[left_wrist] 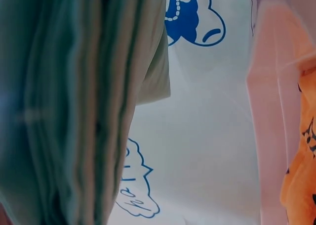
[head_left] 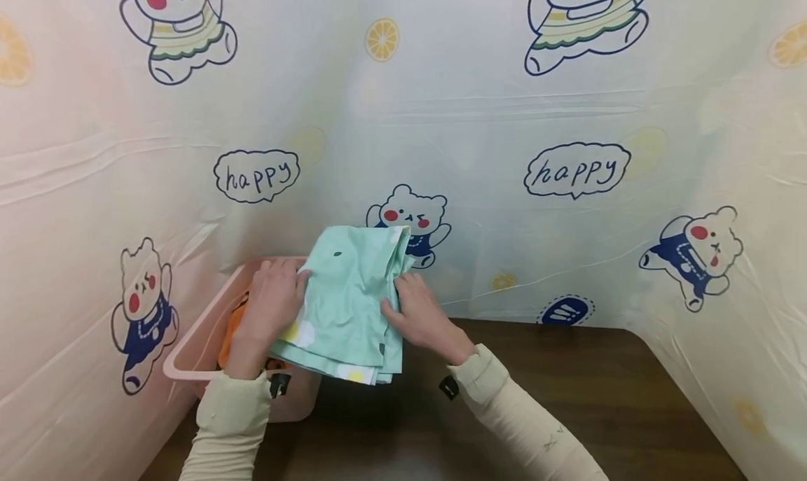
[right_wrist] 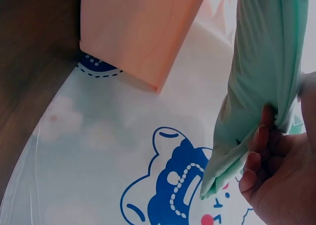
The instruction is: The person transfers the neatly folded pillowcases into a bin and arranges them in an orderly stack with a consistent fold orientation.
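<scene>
A folded mint-green cloth (head_left: 347,299) with white and yellow flower prints is held up between both hands, tilted, partly over the pink bin (head_left: 183,374). My left hand (head_left: 267,302) grips its left side, the thumb at the cloth's edge. At the opposite side my right hand (head_left: 425,316) pinches the folded layers, with curled fingers (right_wrist: 253,160) showing against the fabric in the right wrist view. Several stacked folds fill the left part of the left wrist view, where the left hand is mostly hidden. Orange fabric with black marks (left_wrist: 301,185) lies inside the bin.
The bin stands at the left on a dark brown wooden table (head_left: 567,397). Behind and on both sides hangs a pale printed sheet (head_left: 479,131) with bears, fruit slices and "happy" lettering. Dark wrist straps (head_left: 449,388) show at the sleeve cuffs.
</scene>
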The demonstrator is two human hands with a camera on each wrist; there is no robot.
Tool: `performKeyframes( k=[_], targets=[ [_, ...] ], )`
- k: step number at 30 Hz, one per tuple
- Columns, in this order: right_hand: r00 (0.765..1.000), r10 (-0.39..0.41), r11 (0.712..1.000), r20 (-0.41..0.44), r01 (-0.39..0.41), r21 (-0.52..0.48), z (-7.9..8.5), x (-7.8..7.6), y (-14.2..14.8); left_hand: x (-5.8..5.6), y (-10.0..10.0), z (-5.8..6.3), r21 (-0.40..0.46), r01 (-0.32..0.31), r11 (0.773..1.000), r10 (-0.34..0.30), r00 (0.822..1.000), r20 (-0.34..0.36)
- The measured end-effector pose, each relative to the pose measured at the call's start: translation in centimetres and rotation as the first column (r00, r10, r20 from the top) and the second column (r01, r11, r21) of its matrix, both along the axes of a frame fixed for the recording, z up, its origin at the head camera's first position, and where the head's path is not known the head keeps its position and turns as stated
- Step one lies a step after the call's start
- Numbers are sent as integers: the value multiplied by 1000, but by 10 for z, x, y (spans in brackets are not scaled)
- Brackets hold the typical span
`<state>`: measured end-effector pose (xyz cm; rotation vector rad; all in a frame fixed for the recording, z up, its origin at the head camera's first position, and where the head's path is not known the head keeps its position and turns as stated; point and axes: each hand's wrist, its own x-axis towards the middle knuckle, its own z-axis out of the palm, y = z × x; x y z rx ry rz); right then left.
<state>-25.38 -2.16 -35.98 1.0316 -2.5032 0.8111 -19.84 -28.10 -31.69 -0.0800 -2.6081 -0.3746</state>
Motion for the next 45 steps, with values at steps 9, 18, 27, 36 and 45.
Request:
performKeyframes(
  k=[9,18,27,36,45],
  targets=[
    [1000,18,1000,-18,-18,13,1,-2,-7,0,-10,0,-10,1,1000,-1,1000,-15],
    [999,37,999,6,-38,17,2,-3,-14,3,-18,2,-17,-11,1000,11,1000,-16],
    [997,70,997,-17,-70,36,4,-4,-24,5,-28,2,-39,-36,999,35,999,-11],
    [996,69,997,-64,-67,31,15,-14,-23,-6,-25,10,-22,-37,999,37,999,6],
    [997,69,996,-17,-68,64,15,-7,-30,2,-31,8,2,-63,998,63,998,17]
  ],
)
